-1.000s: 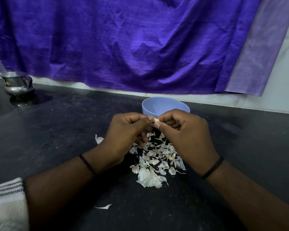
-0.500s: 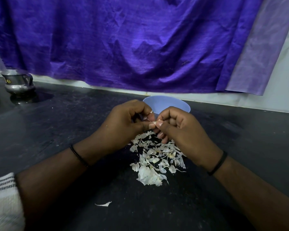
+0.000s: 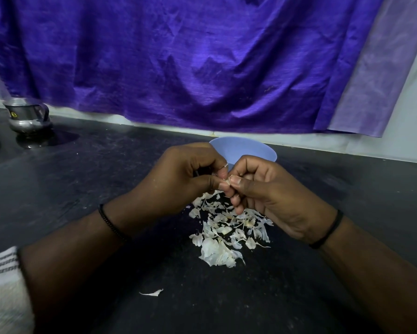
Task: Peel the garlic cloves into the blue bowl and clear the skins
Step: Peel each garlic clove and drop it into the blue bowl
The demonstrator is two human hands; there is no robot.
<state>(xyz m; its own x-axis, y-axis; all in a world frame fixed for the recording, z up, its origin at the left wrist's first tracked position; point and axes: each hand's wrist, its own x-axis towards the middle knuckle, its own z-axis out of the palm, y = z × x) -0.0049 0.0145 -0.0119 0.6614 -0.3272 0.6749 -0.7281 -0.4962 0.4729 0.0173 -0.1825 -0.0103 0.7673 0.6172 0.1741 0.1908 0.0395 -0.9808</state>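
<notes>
Change: both hands sit lower and nearer the body than one second ago, and they now cover more of the bowl's near side; the skins have not moved.
Left hand [image 3: 178, 182]: fingers curled in, thumb and forefinger pinch the clove from the left side.
Right hand [image 3: 270, 196]: fingers curled, thumb tip presses on the clove from the right; the lower fingers hang bent over the skins.
Clove [image 3: 227, 181]: held between the two thumbs, above the skins and in front of the bowl; only a small pale part shows, so its long axis and where it points I cannot tell.
Bowl [image 3: 248, 148]: blue, upright on the counter, just behind the hands; what is inside is hidden.
Skins [image 3: 226, 235]: a loose white heap on the counter [image 3: 106, 179], under and before the hands; one skin piece [image 3: 152, 293] lies apart, nearer the body.
Pot [image 3: 28, 116]: metal, far left at the back.
Cloth [image 3: 190, 59]: purple, hangs behind the counter.
</notes>
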